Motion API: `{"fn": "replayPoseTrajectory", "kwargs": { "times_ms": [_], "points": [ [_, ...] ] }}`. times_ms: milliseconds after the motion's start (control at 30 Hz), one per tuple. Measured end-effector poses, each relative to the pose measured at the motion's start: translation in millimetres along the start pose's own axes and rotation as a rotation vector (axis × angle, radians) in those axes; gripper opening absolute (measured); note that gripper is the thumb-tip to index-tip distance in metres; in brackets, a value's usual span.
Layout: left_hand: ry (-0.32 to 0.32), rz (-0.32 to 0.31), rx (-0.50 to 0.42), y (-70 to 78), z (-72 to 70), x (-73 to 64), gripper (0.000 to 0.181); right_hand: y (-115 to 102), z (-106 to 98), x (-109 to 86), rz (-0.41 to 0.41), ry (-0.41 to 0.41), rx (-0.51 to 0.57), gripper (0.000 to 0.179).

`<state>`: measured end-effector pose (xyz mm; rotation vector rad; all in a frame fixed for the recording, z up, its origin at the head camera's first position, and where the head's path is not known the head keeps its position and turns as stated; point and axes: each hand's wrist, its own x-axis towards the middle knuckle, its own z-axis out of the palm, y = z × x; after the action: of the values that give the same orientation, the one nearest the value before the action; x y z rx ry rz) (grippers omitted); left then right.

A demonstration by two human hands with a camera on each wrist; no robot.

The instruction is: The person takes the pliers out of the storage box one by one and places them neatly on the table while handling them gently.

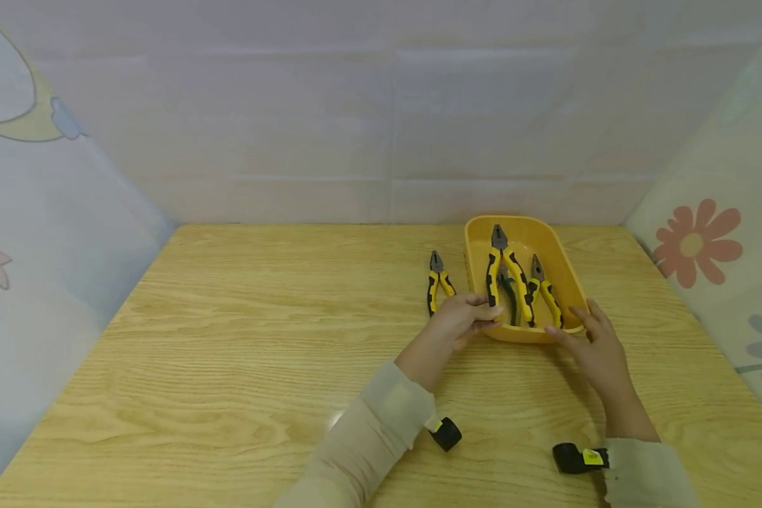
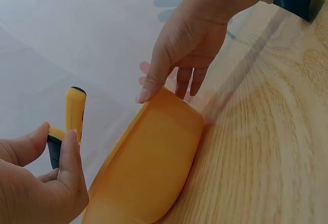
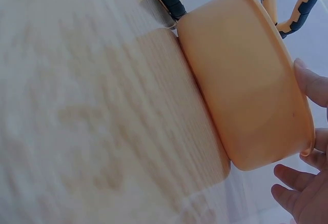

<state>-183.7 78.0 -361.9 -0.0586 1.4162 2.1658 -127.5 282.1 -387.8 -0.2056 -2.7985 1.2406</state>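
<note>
In the head view, my left hand (image 1: 460, 319) pinches one handle of a large pair of combination pliers (image 1: 518, 271). Its handles are yellow and black, spread apart, and its dark head points away over the yellow plastic bin (image 1: 564, 264). My right hand (image 1: 600, 349) holds the bin's near right corner, thumb at the front rim and fingers along the right side. Inside the bin lie smaller yellow-handled pliers (image 1: 551, 300) and a tool with a dark green handle (image 1: 513, 300), partly hidden under the large pliers.
Left of the bin, another pair of yellow-and-black pliers (image 1: 433, 286) lies on the wooden table (image 1: 260, 339), its handle ends partly behind my left hand. A pale wall covering (image 1: 292, 134) rises behind the table, with printed side panels left and right.
</note>
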Motion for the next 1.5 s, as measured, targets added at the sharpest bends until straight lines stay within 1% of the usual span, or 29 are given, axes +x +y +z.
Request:
{"fn": "replayPoseTrajectory", "kwargs": {
  "times_ms": [167,300,400,533,700,867,1000,1133,1267,1367,1500],
  "points": [
    [-0.022,0.003,0.003,-1.8,-5.1,-2.7,0.041,0.7,0.1,-1.1,-0.004,-0.003,-0.001,0.073],
    [-0.03,-0.001,0.007,-2.8,-8.6,-5.0,0.045,1.0,-0.4,-2.4,-0.008,-0.006,0.001,0.073],
    [-0.049,0.007,0.017,-3.5,-10.9,-6.2,0.046,1.0,-0.8,-2.7,-0.005,-0.003,-0.001,0.073],
    [-0.066,0.022,0.042,-4.3,-13.0,-7.5,0.042,1.2,-0.6,-2.6,0.001,-0.001,-0.002,0.074],
    [-0.059,0.017,0.048,-5.2,-14.5,-9.7,0.042,1.6,0.1,-2.8,0.004,-0.002,0.003,0.074],
    [-0.073,0.022,0.032,-6.4,-17.8,-11.1,0.046,1.4,0.3,-2.8,-0.008,0.001,0.001,0.073],
    [-0.061,0.017,0.04,-6.3,-20.9,-12.7,0.044,0.9,-0.2,-2.6,-0.012,0.001,-0.003,0.072],
    [-0.04,0.001,0.021,-5.3,-24.0,-14.4,0.043,0.5,-0.8,-2.2,-0.014,0.004,-0.004,0.072],
    [-0.011,-0.01,-0.012,-5.4,-28.7,-16.0,0.047,0.9,0.1,-1.3,-0.019,0.004,0.0,0.072],
    [0.001,-0.016,-0.012,-5.6,-32.4,-17.7,0.049,1.0,0.3,-1.1,-0.021,0.005,0.004,0.072],
    [-0.016,-0.006,0.006,-5.7,-36.2,-19.4,0.046,1.9,-0.2,-0.7,-0.031,0.009,0.009,0.072]
  ]
}}
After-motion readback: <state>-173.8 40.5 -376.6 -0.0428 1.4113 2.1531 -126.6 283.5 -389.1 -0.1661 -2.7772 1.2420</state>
